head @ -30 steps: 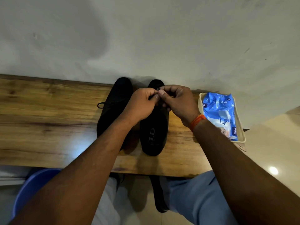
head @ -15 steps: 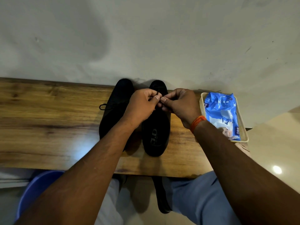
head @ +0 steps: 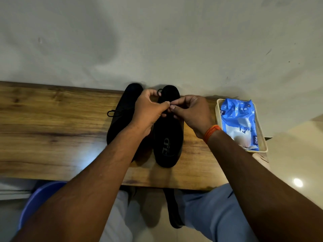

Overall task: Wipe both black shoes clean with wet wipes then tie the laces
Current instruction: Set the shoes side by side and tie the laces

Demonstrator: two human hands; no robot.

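Observation:
Two black shoes stand side by side on a wooden bench (head: 52, 130), toes toward the wall. The left shoe (head: 120, 123) has a tied lace loop sticking out on its left side. Both hands meet over the laces of the right shoe (head: 168, 145). My left hand (head: 148, 112) pinches a black lace, and a small loop of it shows above the fingers. My right hand (head: 190, 112), with an orange thread on the wrist, pinches the lace from the other side. The fingertips nearly touch.
A cream tray (head: 264, 145) at the bench's right end holds a blue pack of wet wipes (head: 239, 119). A grey wall runs right behind the bench. Below the front edge are my legs, a blue stool (head: 38, 198) and a dark object on the floor (head: 173, 208).
Both hands stayed over the right shoe, working the lace. My left hand has lifted a small lace loop above its fingers, and the fingertips have shifted slightly.

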